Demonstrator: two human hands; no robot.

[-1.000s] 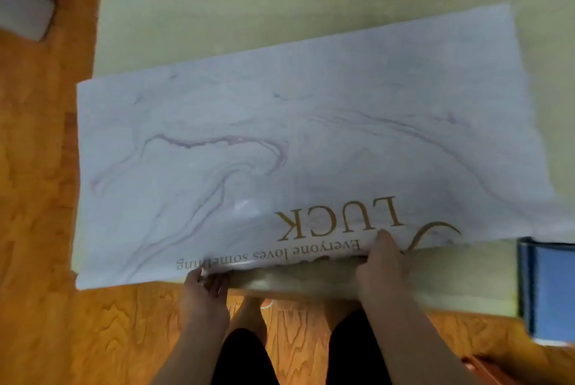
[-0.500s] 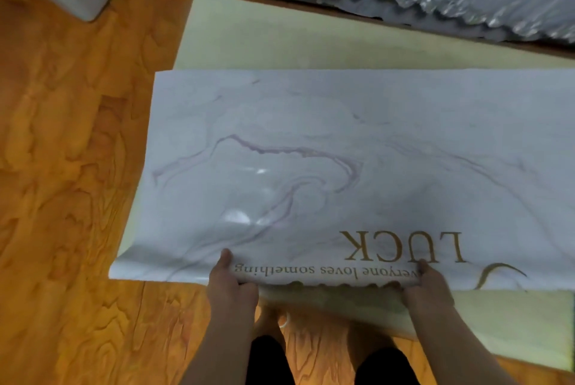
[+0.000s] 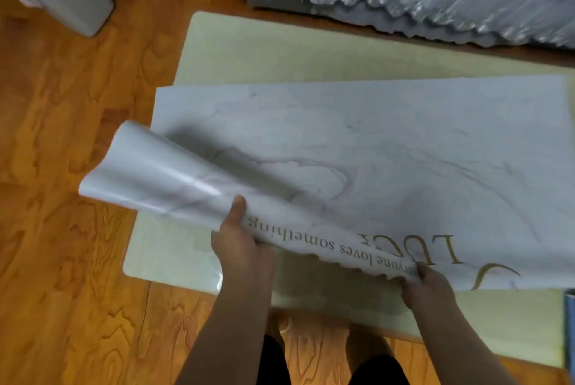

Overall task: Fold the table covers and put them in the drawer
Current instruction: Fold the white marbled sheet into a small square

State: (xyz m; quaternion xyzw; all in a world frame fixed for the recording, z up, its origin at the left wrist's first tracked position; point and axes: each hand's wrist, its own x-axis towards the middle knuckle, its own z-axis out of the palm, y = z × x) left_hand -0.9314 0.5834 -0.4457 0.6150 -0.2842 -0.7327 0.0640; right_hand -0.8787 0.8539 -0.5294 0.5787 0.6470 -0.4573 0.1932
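Observation:
A white marble-patterned table cover (image 3: 389, 154) with gold lettering lies over a pale cream mat (image 3: 280, 51) on the wooden floor. My left hand (image 3: 241, 247) grips the cover's near edge by the word "something", thumb on top. My right hand (image 3: 426, 288) pinches the same edge further right, below the gold letters. The near edge is lifted off the mat and the near left corner (image 3: 137, 166) curls up and over into a loose roll. No drawer is in view.
A grey bin (image 3: 74, 1) stands at the far left on the wooden floor (image 3: 62, 260). A bed with a silvery ruffled skirt (image 3: 435, 1) runs along the far side. A blue object (image 3: 570, 322) shows at the right edge. My legs are below.
Both hands have raised the cover's near edge off the mat, and its near left corner has curled upward. The camera view shifted left and down.

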